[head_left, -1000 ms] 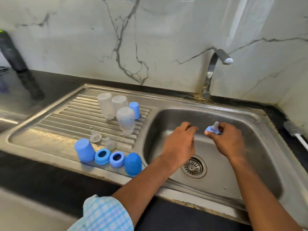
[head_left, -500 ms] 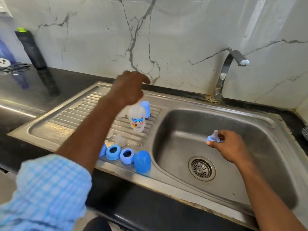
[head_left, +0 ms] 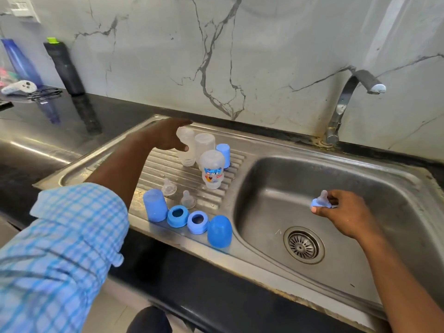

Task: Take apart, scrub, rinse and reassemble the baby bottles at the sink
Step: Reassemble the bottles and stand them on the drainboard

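Three clear bottle bodies stand upside down on the ribbed drainboard (head_left: pixel 158 169). My left hand (head_left: pixel 165 135) curls its thumb and fingers round the far-left clear bottle (head_left: pixel 187 155). Beside it are a second bottle (head_left: pixel 204 145) and a printed bottle (head_left: pixel 212 169). Over the sink basin (head_left: pixel 276 179) my right hand (head_left: pixel 346 212) pinches a blue collar with a clear nipple (head_left: pixel 320 201) fitted in it. Two loose nipples (head_left: pixel 169 187) (head_left: pixel 187 200), two blue rings (head_left: pixel 177 216) (head_left: pixel 197 222) and blue caps (head_left: pixel 155 205) (head_left: pixel 219 231) (head_left: pixel 223 152) sit on the drainboard.
The faucet (head_left: pixel 348 97) rises at the back right, with no water running. A drain (head_left: pixel 303 245) lies in the basin floor. On the black counter at far left stand a black flask (head_left: pixel 63 66) and a blue bottle (head_left: pixel 20 58), with a white controller (head_left: pixel 19 87) lying beside them.
My left hand left the basin, swung left over the drainboard and came down onto the far-left clear bottle. My right hand kept holding the collar with nipple over the basin.
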`<state>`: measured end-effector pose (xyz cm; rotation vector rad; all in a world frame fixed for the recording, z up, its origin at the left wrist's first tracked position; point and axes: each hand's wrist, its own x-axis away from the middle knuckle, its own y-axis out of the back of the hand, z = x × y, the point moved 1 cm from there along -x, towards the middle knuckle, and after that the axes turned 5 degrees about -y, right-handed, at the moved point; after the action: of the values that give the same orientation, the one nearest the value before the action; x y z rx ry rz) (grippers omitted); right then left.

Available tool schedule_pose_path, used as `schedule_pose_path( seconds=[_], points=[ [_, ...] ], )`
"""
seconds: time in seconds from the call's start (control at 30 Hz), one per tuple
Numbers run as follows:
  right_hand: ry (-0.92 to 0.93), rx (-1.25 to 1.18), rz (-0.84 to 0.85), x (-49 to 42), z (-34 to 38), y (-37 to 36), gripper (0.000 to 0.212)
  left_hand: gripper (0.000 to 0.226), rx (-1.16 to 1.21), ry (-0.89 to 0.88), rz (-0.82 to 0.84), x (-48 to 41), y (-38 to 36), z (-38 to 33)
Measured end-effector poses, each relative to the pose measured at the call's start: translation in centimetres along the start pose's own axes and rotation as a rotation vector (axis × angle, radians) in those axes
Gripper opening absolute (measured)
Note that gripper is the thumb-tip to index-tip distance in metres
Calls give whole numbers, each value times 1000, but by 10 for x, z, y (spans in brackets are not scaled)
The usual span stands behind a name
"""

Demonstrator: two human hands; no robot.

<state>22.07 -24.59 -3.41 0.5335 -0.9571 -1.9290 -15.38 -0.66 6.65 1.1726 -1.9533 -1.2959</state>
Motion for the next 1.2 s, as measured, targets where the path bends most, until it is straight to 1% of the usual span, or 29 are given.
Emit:
schedule_pose_path(
  seconds=[0.07, 0.13, 0.27, 0.37, 0.43, 0.5, 0.53, 0.57, 0.67, 0.7, 0.77, 0.8, 0.83, 0.87, 0.9, 0.97, 1.0, 1.03, 1.07, 1.1, 1.13, 1.17, 1.2],
  points=[
    [2, 0, 6, 0, 0, 0, 37, 74, -18, -10, -88, 0, -8, 4],
    [4, 4, 7, 0, 0, 0, 36, 67, -12, -2, -160, 1, -15, 8],
    [6, 6, 14, -1, 1, 1, 37, 66, -22, 41, -293, 8, -12, 10],
    [4, -3, -4, -1, 1, 2, 36, 69, -21, 93, -483, 15, 6, -10],
    [1, -23, -34, 0, 3, 3, 35, 71, 28, 35, -648, 23, 18, -39],
    [-8, -48, -93, 1, 3, 6, 32, 70, 195, -83, -754, 30, 17, -79],
    [-16, -59, -125, 2, 1, 9, 30, 70, 308, -135, -748, 31, 9, -101],
    [-28, -74, -138, 2, 0, 11, 28, 69, 416, -170, -697, 31, -6, -118],
    [-68, -109, -131, 6, -9, 18, 23, 63, 671, -238, -400, 32, -75, -164],
    [-79, -123, -133, 10, -12, 23, 22, 63, 705, -257, -327, 31, -100, -177],
    [-75, -133, -156, 15, -13, 28, 19, 62, 678, -247, -268, 36, -141, -194],
    [-76, -131, -189, 17, -12, 33, 19, 61, 646, -246, -284, 38, -157, -203],
    [-73, -134, -235, 19, -8, 37, 19, 61, 642, -256, -337, 41, -169, -208],
    [-57, -151, -317, 22, -4, 43, 19, 61, 668, -302, -418, 45, -173, -216],
    [-15, -196, -428, 25, 2, 48, 20, 61, 695, -376, -526, 47, -174, -221],
    [163, -324, -731, 33, 18, 61, 26, 63, 685, -538, -799, 50, -169, -230],
    [277, -375, -873, 38, 26, 66, 28, 63, 640, -586, -892, 52, -168, -231],
    [329, -379, -957, 38, 25, 65, 28, 64, 583, -615, -903, 51, -172, -230],
    [303, -339, -952, 33, 19, 62, 25, 65, 491, -617, -789, 47, -175, -226],
    [205, -290, -802, 23, 10, 56, 23, 66, 351, -578, -557, 39, -179, -223],
    [6, -165, -510, 14, -4, 45, 21, 68, 194, -517, -308, 38, -189, -220],
    [-168, -66, -259, 11, -15, 35, 21, 68, 147, -484, -205, 40, -194, -218],
    [-214, -24, -190, 7, -20, 34, 21, 66, 164, -511, -293, 41, -195, -220]
  ],
)
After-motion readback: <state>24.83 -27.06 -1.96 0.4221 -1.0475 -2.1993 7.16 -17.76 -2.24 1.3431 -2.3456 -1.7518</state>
